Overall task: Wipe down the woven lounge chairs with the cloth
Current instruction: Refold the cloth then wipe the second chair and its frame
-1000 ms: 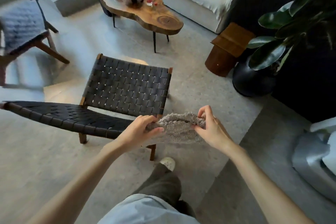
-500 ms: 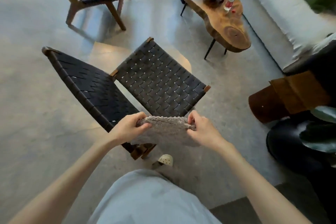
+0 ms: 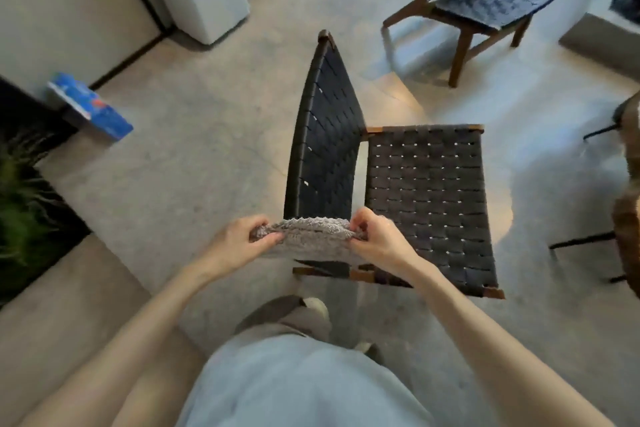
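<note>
Above the near edge of a black woven lounge chair (image 3: 398, 204), its backrest (image 3: 325, 149) on the left and seat (image 3: 436, 184) stretching right, a shaggy grey cloth (image 3: 313, 240) hangs stretched with its long axis left to right. Both forearms (image 3: 156, 308) reach forward; the left hand (image 3: 239, 246) pinches the cloth's left end, the right hand (image 3: 379, 242) its right end, fingers curled onto it.

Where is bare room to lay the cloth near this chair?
Free: the woven seat, from the backrest to its right edge; floor between backrest and blue box. Crowded: the chair's near corner, where the left hand and right hand grip the cloth.
</note>
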The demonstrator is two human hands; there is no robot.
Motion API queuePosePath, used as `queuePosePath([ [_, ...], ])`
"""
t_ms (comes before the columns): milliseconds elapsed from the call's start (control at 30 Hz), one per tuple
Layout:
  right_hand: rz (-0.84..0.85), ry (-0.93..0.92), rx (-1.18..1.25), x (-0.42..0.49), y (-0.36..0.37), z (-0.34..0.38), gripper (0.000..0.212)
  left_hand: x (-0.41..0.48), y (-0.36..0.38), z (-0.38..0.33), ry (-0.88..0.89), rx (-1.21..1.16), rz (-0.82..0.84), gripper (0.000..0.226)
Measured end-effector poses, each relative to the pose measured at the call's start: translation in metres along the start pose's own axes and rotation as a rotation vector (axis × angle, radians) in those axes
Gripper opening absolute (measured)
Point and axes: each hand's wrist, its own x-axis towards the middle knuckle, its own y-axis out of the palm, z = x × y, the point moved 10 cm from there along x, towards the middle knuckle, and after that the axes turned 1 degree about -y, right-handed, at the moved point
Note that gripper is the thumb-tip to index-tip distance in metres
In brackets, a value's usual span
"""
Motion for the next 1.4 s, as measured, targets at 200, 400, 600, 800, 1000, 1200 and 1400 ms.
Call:
queuePosePath([
  [200, 0.186, -0.214, -0.132, -0.028, 0.028, 0.014, 0.026, -0.104, 0.041, 0.028, -0.209, -0.111, -0.277, 0.014],
  [400, 0.197, -0.284, -0.148, -0.06, 0.035, 0.017, 0.018, -0.16, 0.082, 0.034, -0.353, -0.147, -0.44, 0.028],
  [600, 0.058, -0.234, -0.121, -0.06, 0.029, 0.019, 0.02, -0.158, 0.059, 0.029, -0.421, -0.12, -0.594, 0.022],
  [800, -0.053, -0.11, -0.054, -0.043, 0.032, 0.022, 0.014, -0.111, 0.045, 0.05, -0.405, -0.352, -0.562, 0.014],
  [1000, -0.115, 0.042, -0.054, -0.012, 0.048, 0.007, 0.016, -0.044, 0.075, 0.083, -0.474, -0.604, -0.401, 0.029],
  [1200, -0.205, 0.131, 0.06, 0.012, 0.063, -0.018, 0.015, 0.004, 0.108, 0.057, -0.311, -0.665, -0.301, 0.06],
  [1400, -0.205, 0.022, 0.276, 0.032, 0.089, -0.016, 0.027, 0.019, 0.113, 0.055, -0.202, -0.463, -0.477, 0.056],
])
